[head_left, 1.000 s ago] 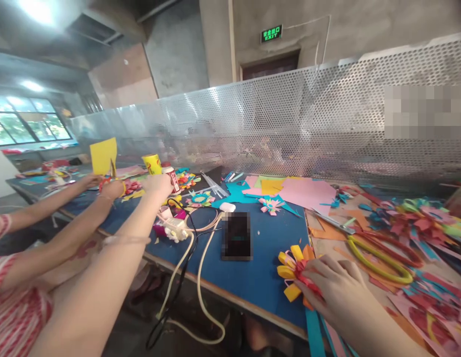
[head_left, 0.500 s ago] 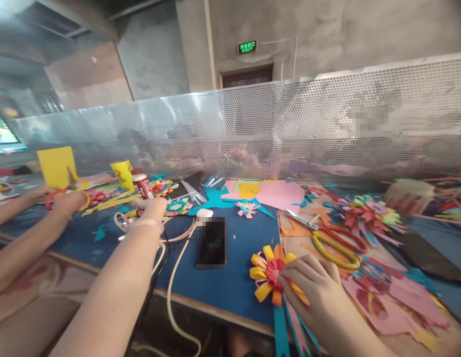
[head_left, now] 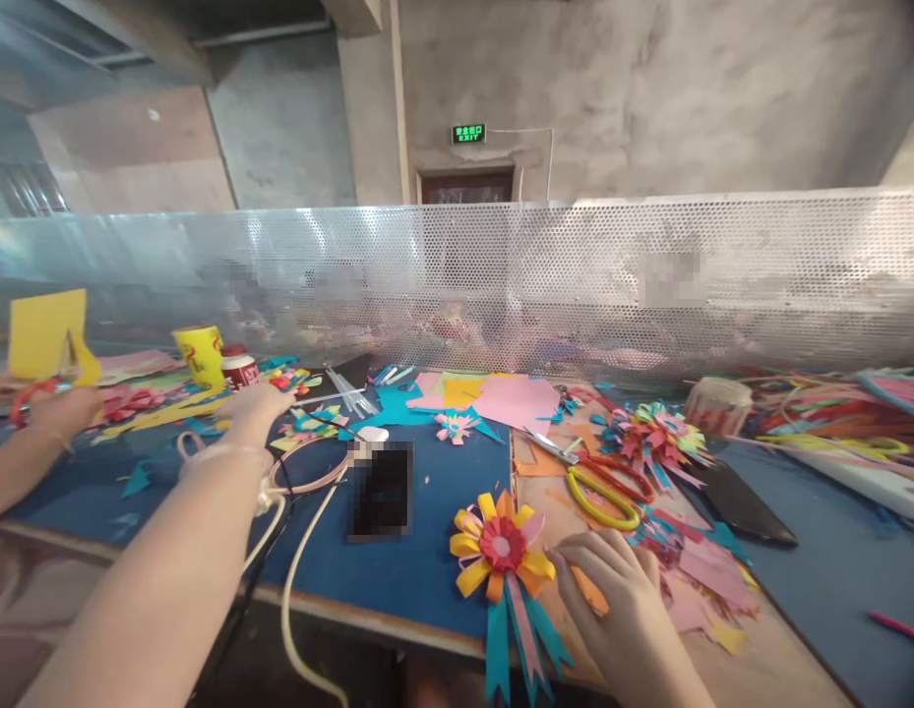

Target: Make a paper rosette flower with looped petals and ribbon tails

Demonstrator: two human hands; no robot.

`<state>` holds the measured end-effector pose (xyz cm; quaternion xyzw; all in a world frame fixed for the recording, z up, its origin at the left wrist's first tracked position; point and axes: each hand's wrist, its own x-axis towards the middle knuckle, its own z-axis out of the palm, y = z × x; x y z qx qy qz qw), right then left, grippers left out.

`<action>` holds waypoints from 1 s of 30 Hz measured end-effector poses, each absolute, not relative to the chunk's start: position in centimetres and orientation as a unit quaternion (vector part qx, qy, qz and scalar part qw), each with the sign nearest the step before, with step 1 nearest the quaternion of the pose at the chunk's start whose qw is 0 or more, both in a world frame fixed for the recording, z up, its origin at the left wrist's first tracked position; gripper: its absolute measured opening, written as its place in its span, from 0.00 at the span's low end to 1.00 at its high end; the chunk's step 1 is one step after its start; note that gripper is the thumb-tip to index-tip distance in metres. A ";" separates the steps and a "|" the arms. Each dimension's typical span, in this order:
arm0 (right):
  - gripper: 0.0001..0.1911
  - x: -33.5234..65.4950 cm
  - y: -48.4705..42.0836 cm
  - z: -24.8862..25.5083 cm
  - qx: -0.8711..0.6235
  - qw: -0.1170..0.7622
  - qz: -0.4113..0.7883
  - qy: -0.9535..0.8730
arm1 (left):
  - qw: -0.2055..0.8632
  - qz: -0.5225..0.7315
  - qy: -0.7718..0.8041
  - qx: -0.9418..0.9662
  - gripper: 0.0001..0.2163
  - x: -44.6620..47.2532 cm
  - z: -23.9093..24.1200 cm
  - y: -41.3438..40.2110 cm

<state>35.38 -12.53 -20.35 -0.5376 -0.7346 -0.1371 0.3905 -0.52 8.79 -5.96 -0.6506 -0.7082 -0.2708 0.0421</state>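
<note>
Scissors (head_left: 600, 485) lie on paper scraps. A phone (head_left: 381, 489) rests on the blue table (head_left: 427, 570). A yellow cup (head_left: 199, 354) stands beyond.

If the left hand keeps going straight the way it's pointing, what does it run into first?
Probably the red-capped glue bottle, just beyond the left hand, with the yellow cup beside it. Depth is hard to judge; paper scraps lie close to that line too.

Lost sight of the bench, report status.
Left hand open, outstretched by white cables. Right hand flat beside paper flower, touching its edge. Scissors lie behind; a co-worker's hand far left.
</note>
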 end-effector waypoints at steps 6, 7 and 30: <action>0.10 33.8 -14.1 -16.9 -0.519 0.455 -0.025 -0.723 | 0.092 -0.230 -0.758 -0.603 0.29 -0.1 -2.4 6.9; 0.11 33.6 -14.3 -16.1 -0.515 0.474 0.005 -0.714 | 0.109 -0.237 -0.749 -0.609 0.30 0.7 -1.9 6.2; 0.19 29.4 -13.5 -12.2 -0.324 0.611 0.575 -0.438 | -0.007 -0.484 -0.341 -0.806 0.09 17.5 -12.5 -14.3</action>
